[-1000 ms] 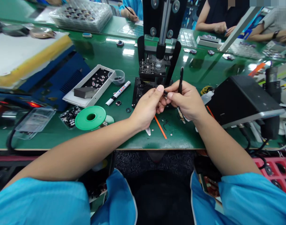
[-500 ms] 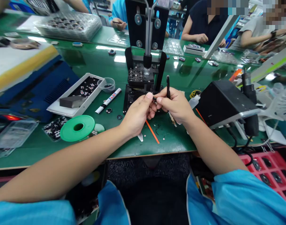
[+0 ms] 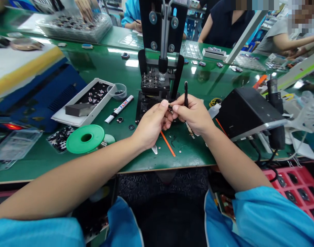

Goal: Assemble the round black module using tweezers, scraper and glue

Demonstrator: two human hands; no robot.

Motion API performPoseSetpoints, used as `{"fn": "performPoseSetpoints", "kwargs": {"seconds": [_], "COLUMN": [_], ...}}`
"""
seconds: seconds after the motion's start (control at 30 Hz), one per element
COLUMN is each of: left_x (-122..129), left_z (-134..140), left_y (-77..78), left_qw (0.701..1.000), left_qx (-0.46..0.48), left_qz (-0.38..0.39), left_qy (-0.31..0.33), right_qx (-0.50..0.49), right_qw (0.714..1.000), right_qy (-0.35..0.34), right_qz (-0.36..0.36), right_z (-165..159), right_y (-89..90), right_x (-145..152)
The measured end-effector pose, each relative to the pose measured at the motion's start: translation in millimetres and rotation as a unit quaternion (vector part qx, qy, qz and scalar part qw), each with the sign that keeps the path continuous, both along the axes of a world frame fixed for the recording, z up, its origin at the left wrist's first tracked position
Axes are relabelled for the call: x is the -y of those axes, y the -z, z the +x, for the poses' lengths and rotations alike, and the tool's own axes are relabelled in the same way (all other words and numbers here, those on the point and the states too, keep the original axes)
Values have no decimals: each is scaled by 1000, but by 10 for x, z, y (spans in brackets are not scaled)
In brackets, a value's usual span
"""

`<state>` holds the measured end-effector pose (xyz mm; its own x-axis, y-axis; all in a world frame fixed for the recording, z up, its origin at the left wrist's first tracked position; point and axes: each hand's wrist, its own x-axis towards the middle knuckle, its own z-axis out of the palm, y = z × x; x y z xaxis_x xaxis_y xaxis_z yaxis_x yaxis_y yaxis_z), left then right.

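Observation:
My left hand (image 3: 155, 120) is closed, thumb and fingertips pinching a small dark part (image 3: 170, 107) in front of the black press (image 3: 155, 82). My right hand (image 3: 194, 115) meets it there, thumb and forefinger at the same part. A slim tool with a black upper end (image 3: 186, 90) also passes through my right hand, and its pale lower end shows beneath the palm. Fingers cover most of the part, so its kind is unclear. Under the hands lie an orange strip (image 3: 168, 144) and a small pale blade-shaped piece (image 3: 154, 149).
Left of the hands are a paint marker (image 3: 119, 109), a white tray (image 3: 90, 118) with small parts, a clear cup (image 3: 120, 92) and a green spool (image 3: 77, 139). On the right stands a black box-shaped device (image 3: 246, 113) near a fan (image 3: 311, 113). Co-workers sit across the bench.
Both hands keep their pinch at nearly the same place. The view has shifted slightly. Across the bench, a co-worker's hand now reaches into the stacked clear trays at the upper left.

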<state>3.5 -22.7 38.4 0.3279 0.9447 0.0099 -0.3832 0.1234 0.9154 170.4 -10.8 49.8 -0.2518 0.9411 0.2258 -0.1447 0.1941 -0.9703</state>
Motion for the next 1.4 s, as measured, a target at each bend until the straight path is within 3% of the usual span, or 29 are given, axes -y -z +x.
{"fn": "performPoseSetpoints", "kwargs": {"seconds": [1.4], "left_x": [-7], "left_z": [14], "left_y": [3], "left_qw": [1000], "left_qx": [6], "left_qz": [-23], "left_qy": [15], "right_qx": [33], "right_qw": [999], "right_qy": [37], "right_qz": [17], "right_z": [15], "right_y": [20], "right_x": [-15]}}
